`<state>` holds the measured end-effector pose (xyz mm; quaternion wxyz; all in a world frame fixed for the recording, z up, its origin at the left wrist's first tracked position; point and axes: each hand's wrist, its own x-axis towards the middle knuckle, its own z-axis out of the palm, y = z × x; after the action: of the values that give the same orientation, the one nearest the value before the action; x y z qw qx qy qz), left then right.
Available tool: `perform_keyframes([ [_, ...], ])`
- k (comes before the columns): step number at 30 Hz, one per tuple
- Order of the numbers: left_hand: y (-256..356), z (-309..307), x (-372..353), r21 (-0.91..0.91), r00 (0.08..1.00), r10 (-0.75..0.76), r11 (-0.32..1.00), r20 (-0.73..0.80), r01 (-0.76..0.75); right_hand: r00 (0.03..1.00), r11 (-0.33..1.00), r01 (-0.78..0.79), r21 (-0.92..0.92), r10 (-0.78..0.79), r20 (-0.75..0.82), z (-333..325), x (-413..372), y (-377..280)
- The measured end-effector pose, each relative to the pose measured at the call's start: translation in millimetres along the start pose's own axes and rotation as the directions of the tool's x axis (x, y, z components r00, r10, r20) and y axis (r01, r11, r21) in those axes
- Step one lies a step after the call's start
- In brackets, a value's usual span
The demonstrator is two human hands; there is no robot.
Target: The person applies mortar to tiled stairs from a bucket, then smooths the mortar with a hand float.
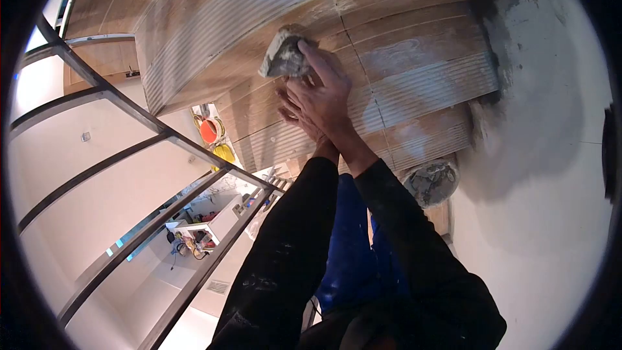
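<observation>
A grey, cement-caked block (283,54) with a pale edge is in front of me at the wood-look tiled steps (414,84). My right hand (329,94) reaches it, one digit stretched over its right edge and the others curled at its lower side. It looks pinched there, though the contact is partly hidden. My left hand (299,115) lies underneath and just left of the right hand, largely covered by it. Its visible fingers are spread and point left over the tread. The forearms come close together at the wrists.
A dark metal railing (126,105) runs down the left side, above a lower floor. Beyond it are an orange bucket (208,131), a yellow item (223,153) and a cluttered white cabinet (223,225). A round container (431,183) with grey mortar stands beside the cement-smeared wall (525,175).
</observation>
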<state>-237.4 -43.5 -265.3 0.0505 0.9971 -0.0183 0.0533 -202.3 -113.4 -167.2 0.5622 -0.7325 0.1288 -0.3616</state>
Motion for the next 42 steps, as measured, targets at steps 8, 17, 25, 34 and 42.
perform_keyframes([
  [8, 22, -47, 6, -0.050, 0.992, -0.059, 0.997, 0.114, 0.065, 0.902, 0.992, -0.093, 0.084, 0.119, -0.415, -37, 56, 28],
  [17, 9, -18, 4, -0.066, 0.999, -0.031, 0.997, 0.022, 0.033, 0.959, 0.994, 0.103, 0.025, -0.093, -0.269, -13, 20, 4],
  [25, 13, -19, -2, -0.074, 0.999, -0.029, 0.997, 0.037, 0.032, 0.973, 0.997, 0.075, -0.015, -0.076, -0.218, 8, 2, -7],
  [34, 22, -41, 4, -0.063, 0.996, -0.048, 0.997, 0.071, 0.053, 0.866, 0.981, -0.169, 0.097, 0.195, -0.461, -48, 68, 17],
  [42, -14, 28, 0, 0.054, 1.000, -0.019, 0.998, -0.018, 0.020, 0.995, 0.972, -0.090, 0.217, 0.098, -0.027, -8, 8, -20],
])
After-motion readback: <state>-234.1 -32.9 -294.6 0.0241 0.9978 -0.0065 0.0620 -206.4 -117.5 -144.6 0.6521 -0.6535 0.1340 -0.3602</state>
